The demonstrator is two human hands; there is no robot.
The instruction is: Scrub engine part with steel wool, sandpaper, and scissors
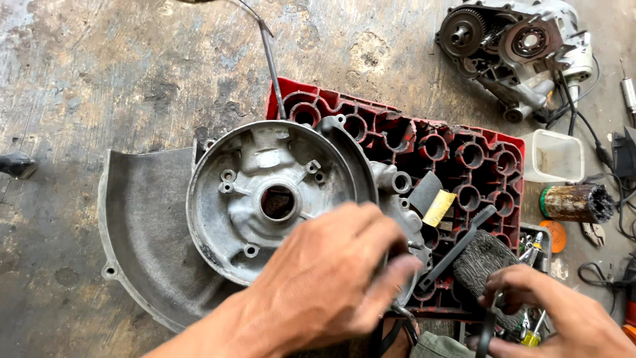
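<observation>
A grey aluminium engine casing [265,192] with a round housing and a central hole lies across an upturned red plastic crate [457,156]. My left hand [324,278] grips the casing's near right edge, fingers curled over the rim. My right hand [550,311] is at the lower right, fingers closed on a dark thin tool [487,328] beside a black wire brush [480,262]. A flat black bar [457,248] lies on the crate between my hands.
A second engine assembly with gears [513,46] sits at the top right with black cables. A clear plastic tub [553,156], a rusty can with bristles [573,202], an orange disc [555,235] and small tools lie right of the crate. Stained concrete floor surrounds everything.
</observation>
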